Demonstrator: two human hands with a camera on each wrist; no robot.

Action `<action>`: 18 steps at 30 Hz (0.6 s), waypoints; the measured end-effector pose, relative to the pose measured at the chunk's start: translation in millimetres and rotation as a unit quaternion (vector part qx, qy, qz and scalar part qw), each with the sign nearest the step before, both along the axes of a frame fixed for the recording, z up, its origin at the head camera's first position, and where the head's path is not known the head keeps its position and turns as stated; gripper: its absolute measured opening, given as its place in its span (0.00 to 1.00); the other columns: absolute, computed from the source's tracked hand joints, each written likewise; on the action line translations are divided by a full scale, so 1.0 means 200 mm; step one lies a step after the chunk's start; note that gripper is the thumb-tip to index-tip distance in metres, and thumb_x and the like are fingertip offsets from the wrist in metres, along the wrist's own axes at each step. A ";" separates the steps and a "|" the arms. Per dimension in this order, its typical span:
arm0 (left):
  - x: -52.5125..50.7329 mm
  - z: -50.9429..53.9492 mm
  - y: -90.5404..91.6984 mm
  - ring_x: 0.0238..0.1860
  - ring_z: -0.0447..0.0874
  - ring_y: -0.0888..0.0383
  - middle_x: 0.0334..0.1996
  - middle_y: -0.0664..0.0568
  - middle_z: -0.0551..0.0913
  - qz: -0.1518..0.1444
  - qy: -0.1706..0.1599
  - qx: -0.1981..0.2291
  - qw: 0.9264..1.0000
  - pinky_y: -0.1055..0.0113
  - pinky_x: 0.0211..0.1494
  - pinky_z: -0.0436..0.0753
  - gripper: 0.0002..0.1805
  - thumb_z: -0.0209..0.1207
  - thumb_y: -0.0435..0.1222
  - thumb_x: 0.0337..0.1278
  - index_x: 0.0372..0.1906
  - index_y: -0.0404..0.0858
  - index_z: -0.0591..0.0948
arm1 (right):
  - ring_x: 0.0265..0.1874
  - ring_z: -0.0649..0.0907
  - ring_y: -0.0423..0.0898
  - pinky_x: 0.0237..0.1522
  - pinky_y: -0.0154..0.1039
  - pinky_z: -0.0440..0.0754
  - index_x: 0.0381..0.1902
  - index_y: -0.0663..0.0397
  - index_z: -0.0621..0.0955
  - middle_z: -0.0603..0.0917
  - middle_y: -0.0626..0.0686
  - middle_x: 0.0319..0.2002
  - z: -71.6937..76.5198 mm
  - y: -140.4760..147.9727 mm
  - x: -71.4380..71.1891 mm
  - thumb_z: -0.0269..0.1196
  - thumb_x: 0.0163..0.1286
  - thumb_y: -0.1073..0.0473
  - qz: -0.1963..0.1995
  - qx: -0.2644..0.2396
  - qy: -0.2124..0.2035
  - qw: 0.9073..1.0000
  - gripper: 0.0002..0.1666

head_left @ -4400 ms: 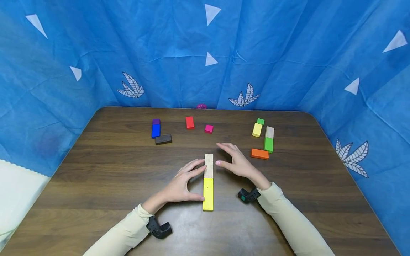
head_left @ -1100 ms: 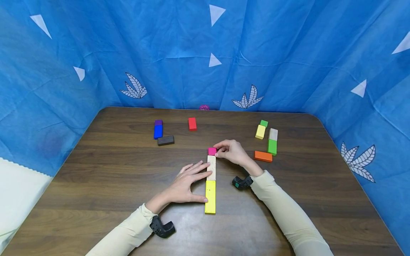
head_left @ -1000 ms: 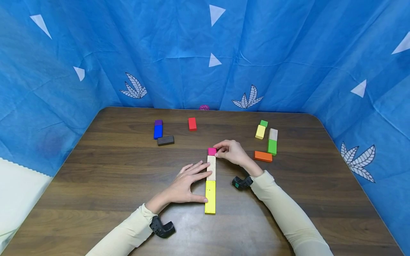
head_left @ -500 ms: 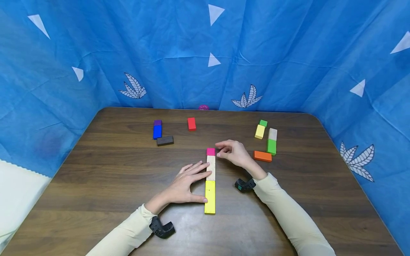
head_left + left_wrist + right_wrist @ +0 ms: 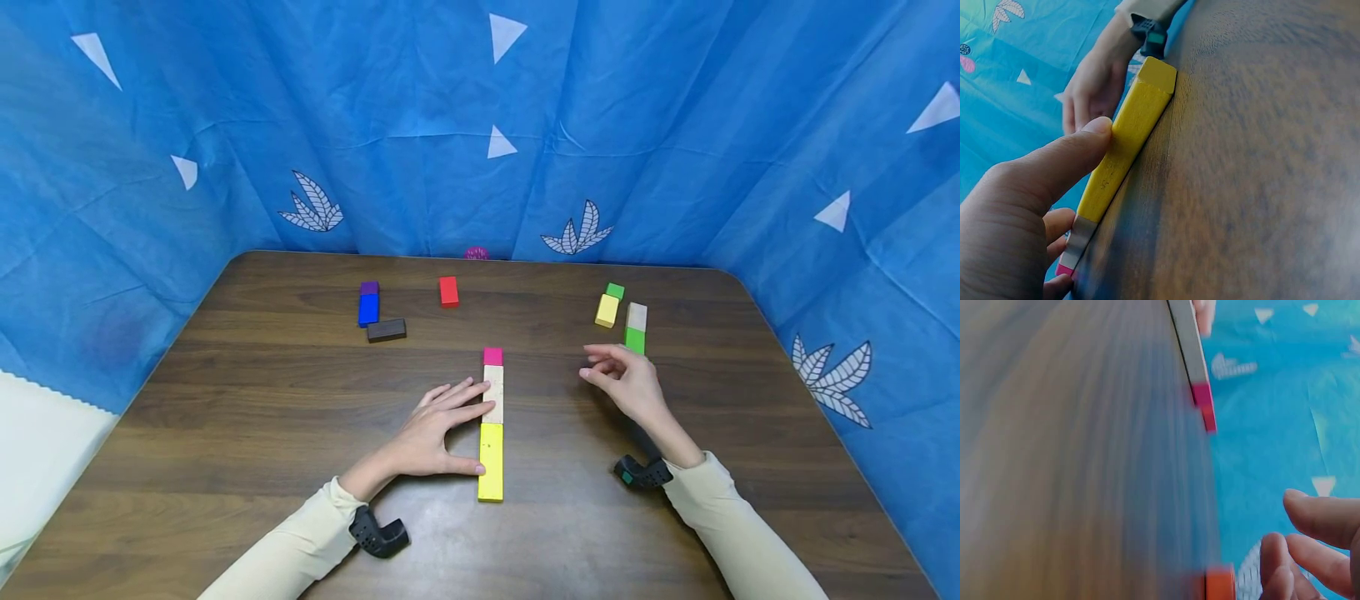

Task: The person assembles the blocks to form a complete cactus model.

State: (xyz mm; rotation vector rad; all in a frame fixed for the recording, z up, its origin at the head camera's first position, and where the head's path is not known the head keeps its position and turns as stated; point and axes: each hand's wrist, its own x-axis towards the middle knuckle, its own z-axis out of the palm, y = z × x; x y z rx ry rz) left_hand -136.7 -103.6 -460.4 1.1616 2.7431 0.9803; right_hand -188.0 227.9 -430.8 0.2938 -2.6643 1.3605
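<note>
A row of three wooden blocks lies end to end on the table: a long yellow block (image 5: 491,467) nearest me, a pale wood block (image 5: 494,373), and a short pink block (image 5: 492,357) at the far end. My left hand (image 5: 420,442) rests along the row's left side, its thumb touching the yellow block and its fingertips the pale one, fingers spread. Over to the right, my right hand (image 5: 628,385) hovers with loosely bent fingers and nothing in them. An orange block (image 5: 1220,583) shows near it in the right wrist view; the hand hides it in the head view.
Beyond the right hand lie a green block (image 5: 635,340), a whitish block (image 5: 637,316), a pale yellow block (image 5: 607,311) and a small green block (image 5: 615,292). Back left are purple (image 5: 369,287), blue (image 5: 368,311), dark brown (image 5: 386,331) and red (image 5: 448,292) blocks.
The pink block came from farther back to the pale block's end, held by the right hand. That hand then let go and moved right, over the orange block. The left hand stays at the row.
</note>
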 end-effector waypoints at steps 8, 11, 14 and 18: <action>0.00 0.00 0.00 0.76 0.55 0.45 0.75 0.52 0.63 -0.004 -0.002 0.001 1.000 0.39 0.72 0.55 0.47 0.71 0.58 0.41 0.70 0.45 0.71 | 0.31 0.75 0.22 0.31 0.21 0.74 0.53 0.62 0.82 0.85 0.63 0.43 0.00 0.21 0.07 0.71 0.60 0.58 -0.110 0.026 -0.014 0.993 0.24; 0.00 0.00 0.00 0.76 0.55 0.45 0.74 0.51 0.63 -0.005 0.001 0.002 1.000 0.39 0.72 0.55 0.47 0.71 0.58 0.41 0.69 0.44 0.71 | 0.33 0.78 0.29 0.32 0.22 0.75 0.53 0.62 0.82 0.85 0.62 0.44 -0.01 0.24 0.08 0.71 0.60 0.56 -0.125 0.049 -0.032 0.990 0.25; 0.00 0.00 0.00 0.76 0.56 0.45 0.74 0.51 0.63 -0.004 0.005 0.003 1.000 0.39 0.72 0.55 0.47 0.71 0.58 0.41 0.69 0.44 0.71 | 0.38 0.83 0.44 0.32 0.25 0.75 0.54 0.63 0.81 0.85 0.63 0.45 -0.02 0.26 0.08 0.72 0.60 0.56 -0.120 0.066 -0.046 0.990 0.26; 0.00 0.00 -0.01 0.76 0.56 0.45 0.75 0.52 0.63 -0.005 0.010 -0.001 1.000 0.39 0.72 0.56 0.47 0.71 0.58 0.41 0.70 0.45 0.71 | 0.42 0.84 0.57 0.31 0.28 0.76 0.54 0.64 0.81 0.86 0.64 0.45 -0.03 0.26 0.07 0.72 0.60 0.56 -0.107 0.075 -0.060 0.990 0.27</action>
